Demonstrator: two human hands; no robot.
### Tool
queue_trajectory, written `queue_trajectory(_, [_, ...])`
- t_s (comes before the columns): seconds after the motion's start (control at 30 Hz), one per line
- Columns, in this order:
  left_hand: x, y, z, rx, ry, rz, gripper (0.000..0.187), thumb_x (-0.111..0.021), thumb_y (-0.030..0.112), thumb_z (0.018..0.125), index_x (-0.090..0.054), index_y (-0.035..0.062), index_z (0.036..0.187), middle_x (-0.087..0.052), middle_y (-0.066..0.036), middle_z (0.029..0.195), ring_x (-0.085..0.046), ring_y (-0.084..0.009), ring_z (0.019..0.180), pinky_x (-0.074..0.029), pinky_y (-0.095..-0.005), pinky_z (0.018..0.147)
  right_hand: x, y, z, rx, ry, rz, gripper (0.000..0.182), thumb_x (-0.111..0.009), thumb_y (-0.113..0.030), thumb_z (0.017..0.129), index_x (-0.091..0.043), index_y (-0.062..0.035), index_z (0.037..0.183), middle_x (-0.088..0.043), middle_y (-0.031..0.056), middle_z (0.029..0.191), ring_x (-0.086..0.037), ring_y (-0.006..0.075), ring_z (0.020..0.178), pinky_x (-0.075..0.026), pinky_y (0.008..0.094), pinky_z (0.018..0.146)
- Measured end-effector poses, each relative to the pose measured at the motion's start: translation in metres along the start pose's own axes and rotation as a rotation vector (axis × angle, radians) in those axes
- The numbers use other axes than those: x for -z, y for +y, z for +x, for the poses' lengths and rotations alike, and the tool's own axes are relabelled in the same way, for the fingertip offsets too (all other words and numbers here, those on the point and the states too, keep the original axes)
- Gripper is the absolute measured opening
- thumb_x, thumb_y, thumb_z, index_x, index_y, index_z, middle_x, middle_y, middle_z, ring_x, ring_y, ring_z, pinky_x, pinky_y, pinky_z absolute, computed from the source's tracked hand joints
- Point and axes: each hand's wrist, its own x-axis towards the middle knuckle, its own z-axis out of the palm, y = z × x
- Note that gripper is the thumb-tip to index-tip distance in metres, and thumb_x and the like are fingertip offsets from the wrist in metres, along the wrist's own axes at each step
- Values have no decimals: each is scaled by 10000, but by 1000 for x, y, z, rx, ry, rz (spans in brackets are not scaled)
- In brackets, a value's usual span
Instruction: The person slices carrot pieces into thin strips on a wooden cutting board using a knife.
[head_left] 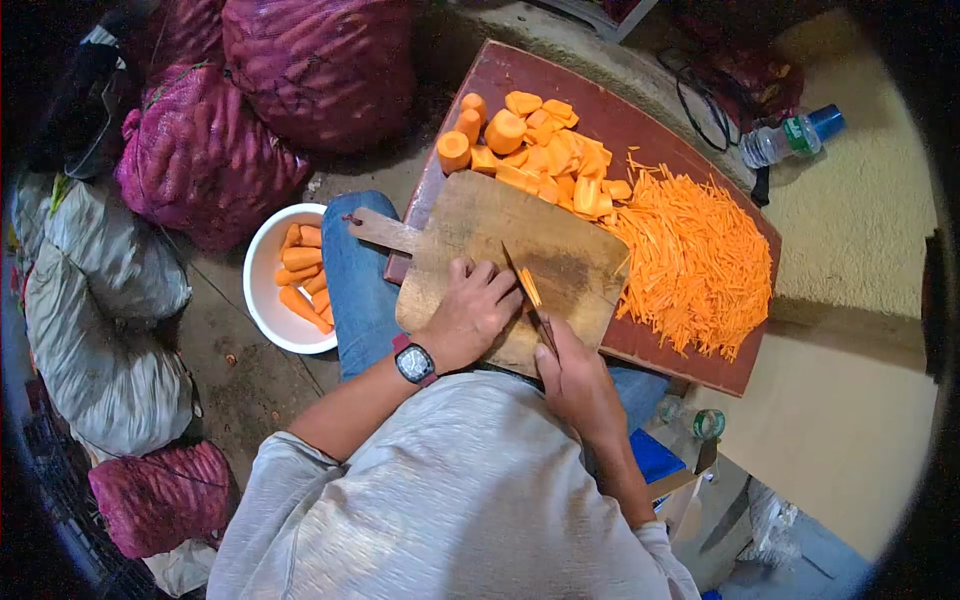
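A wooden cutting board (pixel 450 235) with a short handle lies tilted across the red table. My right hand (pixel 578 385) is wrapped round the handle of a knife (pixel 515 272), its blade pointing away from me over the board. Thin carrot strips (pixel 531 288) lie against the blade's right side. My left hand (pixel 475 315), with a watch on its wrist, presses on the board just left of the blade. Its fingers are bent and close together, and whatever is beneath them is hidden.
Shredded carrot (pixel 695 265) is heaped on the red table (pixel 690 372), beside carrot chunks and slices (pixel 560 150). A white bowl (pixel 258 290) of whole carrots stands left of my knee. Purple mesh sacks (pixel 205 150) are piled beyond it. A plastic bottle (pixel 790 140) lies at right.
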Motion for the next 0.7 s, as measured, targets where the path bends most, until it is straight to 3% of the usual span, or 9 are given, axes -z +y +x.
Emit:
queue_trajectory(0.1, [0, 1, 0, 1, -43, -3, 230, -668, 187, 885, -741, 52, 1057, -607, -89, 1067, -578, -297, 1066, -404, -503, 968, 5, -7, 7, -127, -68, 31, 349, -571, -141, 1068, -575, -13, 1392, -703, 337, 1136, -680, 550, 1067, -537, 586, 910])
queue_trajectory(0.27, [3, 0, 0, -12, -32, -6, 214, -688, 179, 870, -736, 50, 1034, -603, -101, 1040, -582, -301, 1057, -401, -509, 958, 1, -2, 0, -28, -15, 20, 350, -566, -138, 1069, -575, -2, 1391, -691, 352, 1123, -672, 556, 1073, -537, 576, 905])
queue_trajectory(0.4, [-2, 3, 0, -5, 13, -54, 179, -709, 162, 855, -719, 44, 989, -603, -108, 1013, -587, -306, 1037, -399, -508, 950, 4, -5, 10, -125, -83, 45, 368, -570, -138, 1067, -568, 1, 1408, -693, 355, 1130, -674, 553, 1089, -542, 567, 917])
queue_trajectory(0.53, [3, 0, 1, -3, 15, -33, 151, -719, 151, 854, -709, 40, 956, -604, -114, 1001, -589, -306, 1024, -401, -499, 941, 0, -1, 1, -30, -47, 18, 383, -573, -138, 1067, -562, 3, 1423, -698, 353, 1130, -680, 546, 1088, -543, 567, 922])
queue_trajectory(0.57, [2, 1, -1, -2, 12, -40, 151, -719, 151, 854, -709, 40, 956, -604, -114, 1001, -589, -306, 1024, -401, -499, 941, -2, -2, -1, -28, -16, 1, 383, -571, -138, 1068, -561, 4, 1423, -701, 349, 1131, -684, 543, 1085, -545, 566, 919])
queue_trajectory(0.63, [-3, -2, -3, 16, -28, -68, 342, -760, 142, 814, -724, 10, 1127, -640, -143, 1124, -601, -327, 1073, -399, -515, 968, 2, -7, 10, -84, -52, -1, 385, -573, -137, 1068, -561, 1, 1427, -705, 349, 1129, -688, 542, 1080, -548, 566, 915])
queue_trajectory(0.7, [-1, 3, 0, 7, 5, -67, 243, -748, 141, 832, -715, 21, 1041, -618, -130, 1053, -596, -318, 1043, -401, -508, 953, 3, -9, 8, -136, -81, 13, 386, -574, -136, 1068, -561, -3, 1431, -708, 349, 1128, -692, 540, 1076, -551, 565, 911])
